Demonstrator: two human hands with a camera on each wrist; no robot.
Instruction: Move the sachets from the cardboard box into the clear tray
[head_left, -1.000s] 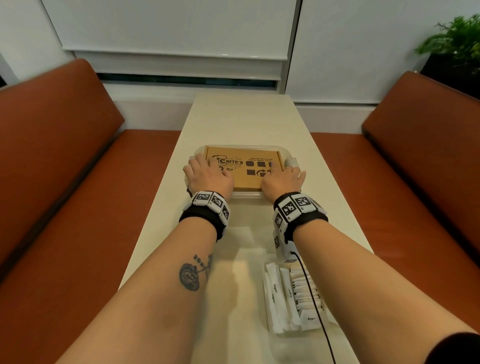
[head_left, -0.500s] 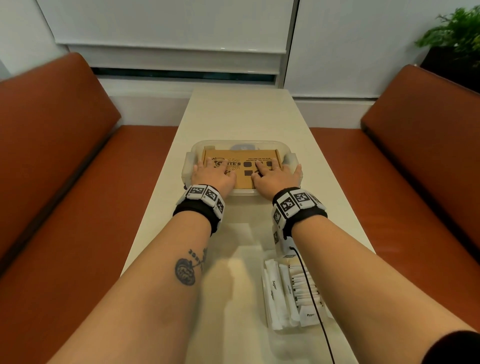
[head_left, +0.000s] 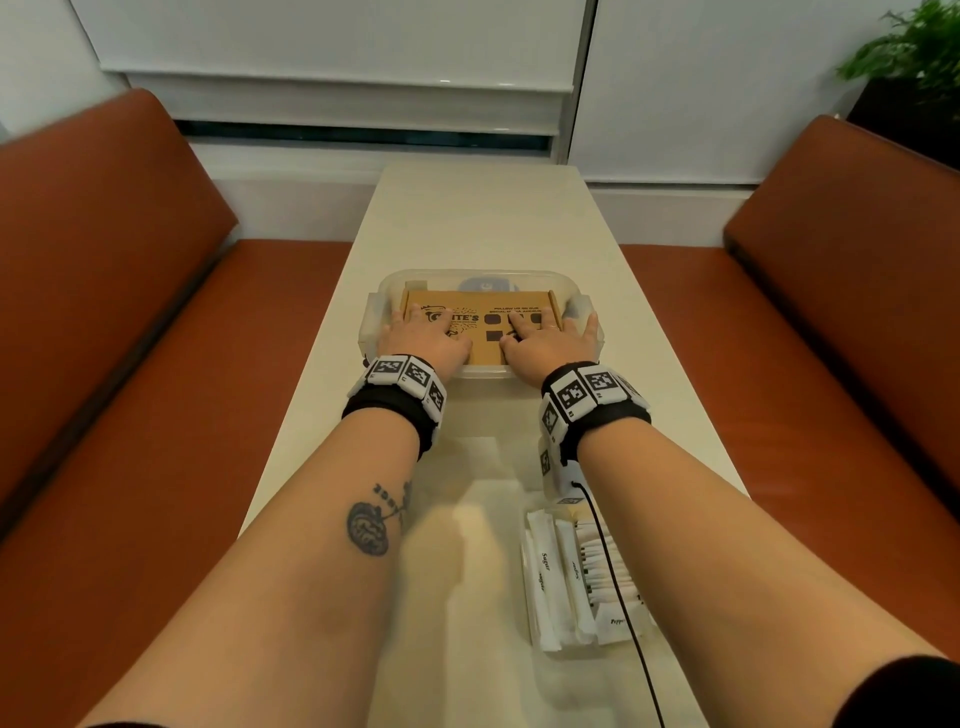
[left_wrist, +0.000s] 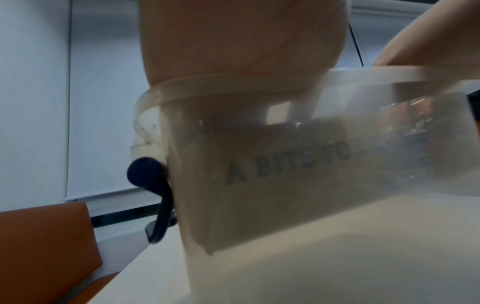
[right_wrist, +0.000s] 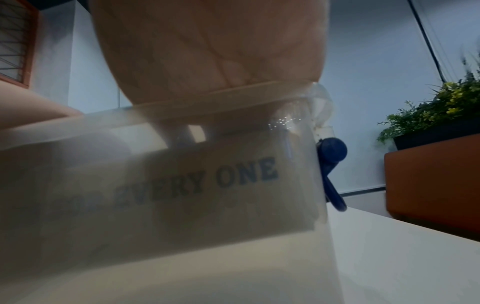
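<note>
A brown printed cardboard box (head_left: 480, 309) sits closed inside a clear latched container (head_left: 441, 274) at mid-table. My left hand (head_left: 422, 338) lies flat on the box's left half. My right hand (head_left: 540, 340) lies flat on the right half, its fingers spread and its little finger at the container's right rim. In the wrist views the left palm (left_wrist: 241, 37) and the right palm (right_wrist: 207, 45) rest on the container's near rim, and the box (left_wrist: 285, 185) (right_wrist: 207, 195) shows through the wall. White sachets (head_left: 550, 571) fill a clear tray (head_left: 576, 649) near me, under my right forearm.
The long cream table (head_left: 483, 218) runs between two orange benches (head_left: 130, 312) (head_left: 831, 312). Dark blue latches (left_wrist: 155, 185) (right_wrist: 332, 164) hang at the container's ends. A potted plant (head_left: 914, 57) stands at the far right. A cable (head_left: 618, 597) trails from my right wristband over the sachet tray.
Both hands have slid inward from the box's sides onto its top. The box now leaves a strip of the container showing behind it, with something dark blue in it.
</note>
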